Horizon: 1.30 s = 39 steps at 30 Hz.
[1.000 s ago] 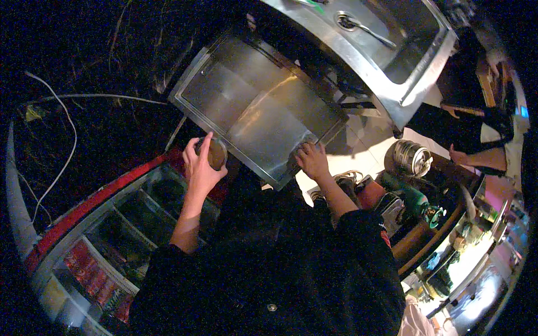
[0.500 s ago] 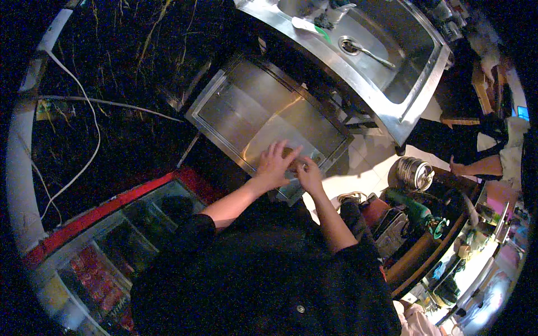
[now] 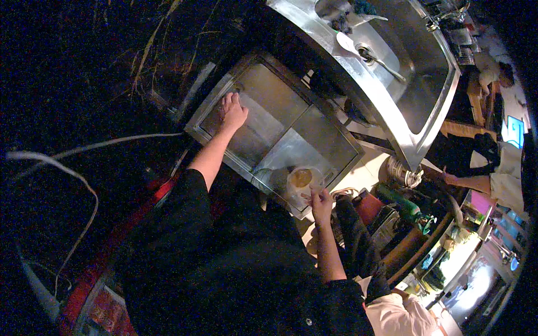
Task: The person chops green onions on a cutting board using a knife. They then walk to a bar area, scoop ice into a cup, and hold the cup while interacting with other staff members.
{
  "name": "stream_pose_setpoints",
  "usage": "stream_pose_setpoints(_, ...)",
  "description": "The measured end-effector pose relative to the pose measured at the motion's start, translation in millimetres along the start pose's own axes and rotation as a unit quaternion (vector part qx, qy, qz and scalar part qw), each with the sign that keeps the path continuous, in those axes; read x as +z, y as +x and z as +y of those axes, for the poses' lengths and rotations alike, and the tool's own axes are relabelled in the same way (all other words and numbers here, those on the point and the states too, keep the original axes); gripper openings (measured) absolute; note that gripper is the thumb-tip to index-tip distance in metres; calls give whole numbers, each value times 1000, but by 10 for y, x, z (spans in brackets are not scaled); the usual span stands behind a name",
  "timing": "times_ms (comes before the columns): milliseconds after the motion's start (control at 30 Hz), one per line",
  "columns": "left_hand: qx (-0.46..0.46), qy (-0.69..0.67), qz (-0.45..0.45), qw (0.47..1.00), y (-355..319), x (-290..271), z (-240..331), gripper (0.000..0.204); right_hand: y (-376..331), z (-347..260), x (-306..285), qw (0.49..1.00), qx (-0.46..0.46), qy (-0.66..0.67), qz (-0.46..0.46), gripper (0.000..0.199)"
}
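Note:
My left hand [image 3: 233, 113] reaches to the far left end of a steel sliding lid [image 3: 269, 106] on a low stainless steel chest. Its fingers are bent down at the lid's small recessed handle; the fingertips are partly hidden. At the chest's near right corner, my right hand [image 3: 320, 206] pinches the rim of a clear plastic bag [image 3: 292, 196]. Something round and yellow-brown [image 3: 301, 178] shows inside the bag. Blur keeps me from telling what it is. The bag is over the second, right-hand steel panel [image 3: 330, 134].
A steel sink [image 3: 428, 84] with a long-handled utensil [image 3: 386, 68] stands beyond the chest. To the right are a round metal pot [image 3: 403, 171], a green cylinder [image 3: 398, 199] and another person's arm [image 3: 473, 183]. A pale cable [image 3: 84, 185] hangs at the left.
My left hand has left the right hand's side and moved to the lid's far left end. My right hand has drawn nearer to me, with the clear bag now in plain view.

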State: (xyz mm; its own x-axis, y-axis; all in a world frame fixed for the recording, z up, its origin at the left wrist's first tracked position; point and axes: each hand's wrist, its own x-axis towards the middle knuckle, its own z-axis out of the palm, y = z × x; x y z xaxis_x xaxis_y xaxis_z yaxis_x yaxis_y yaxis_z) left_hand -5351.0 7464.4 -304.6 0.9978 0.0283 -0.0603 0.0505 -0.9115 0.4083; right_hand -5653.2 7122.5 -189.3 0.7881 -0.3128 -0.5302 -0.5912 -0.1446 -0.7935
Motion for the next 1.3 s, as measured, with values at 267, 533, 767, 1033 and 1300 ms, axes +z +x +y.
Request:
stream_pose_setpoints(267,-55,-159,-77,983,-835,209,1065,62,-389,-610,-74,990,105,96,22,21)
stream_pose_setpoints(533,-11,-267,-75,961,-1034,-30,1203,41,-695,-751,-209,987,89,108,73,24)
stream_pose_setpoints(767,100,-251,-103,957,-466,-456,706,33,-669,-405,-235,993,79,72,44,25)
stream_pose_setpoints(1033,431,-182,-340,815,-1453,-1312,1254,122,-229,-715,129,988,89,49,-116,19)
stream_pose_setpoints(1300,124,-519,-146,833,-2148,-942,1264,105,-295,-1565,360,981,-105,-18,-163,19)
